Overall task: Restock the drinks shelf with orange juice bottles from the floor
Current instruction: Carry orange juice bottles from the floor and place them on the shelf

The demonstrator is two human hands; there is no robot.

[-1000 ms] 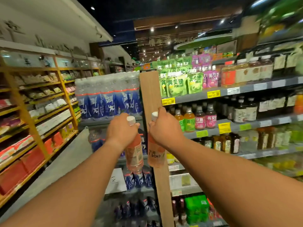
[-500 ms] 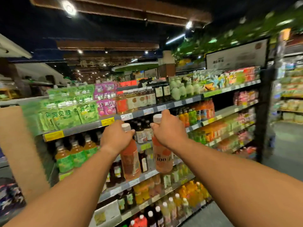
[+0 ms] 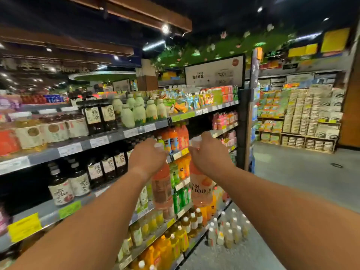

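My left hand [image 3: 147, 157] grips the neck of an orange juice bottle [image 3: 161, 190] with a white cap, hanging upright. My right hand [image 3: 209, 154] holds a second orange juice bottle [image 3: 200, 189] the same way, its label reading "100". Both bottles hang side by side in front of the drinks shelf [image 3: 109, 138], level with its middle tiers. A row of orange bottles [image 3: 176, 138] stands on the shelf just behind my hands. More bottles [image 3: 227, 230] with white caps stand on the floor at the shelf's foot.
The shelving runs from near left to far right, packed with dark bottles [image 3: 101, 115], pale bottles [image 3: 138, 112] and yellow drinks [image 3: 175, 244]. A dark end post [image 3: 241, 129] closes the shelf. The grey aisle floor [image 3: 302, 182] opens to the right toward stacked goods [image 3: 303, 117].
The view has swung right along the shelf, past the water bottles and wooden post. Both hands still hold their bottles out in front, now before the orange drinks section.
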